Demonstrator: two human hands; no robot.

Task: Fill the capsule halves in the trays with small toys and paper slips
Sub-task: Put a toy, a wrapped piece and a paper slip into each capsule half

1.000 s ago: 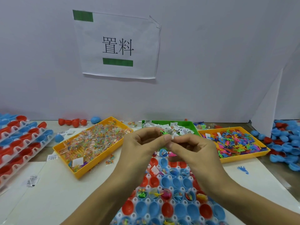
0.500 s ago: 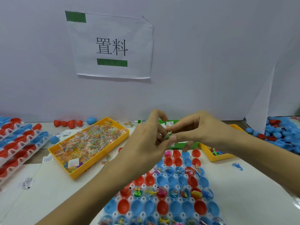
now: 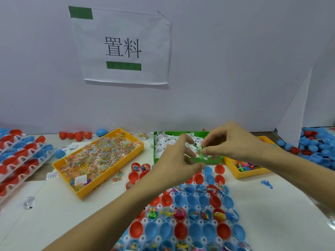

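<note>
Capsule halves [image 3: 183, 230] showing red and blue, mixed, in a white tray [image 3: 159, 221]. Bins: one yellow [image 3: 85, 191] carrying multicoloured packets, one green [image 3: 155, 156] carrying white slips with black print. Worktop [image 3: 54, 214] showing cream. Sign [image 3: 123, 46] showing white, black characters, green bars.

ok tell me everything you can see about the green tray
The green tray is a shallow rectangular bin that looks like plastic, lying flat at the back of the table between two yellow trays. It holds a heap of white paper slips. Both hands hover in front of it, hiding its middle and right end.
</note>
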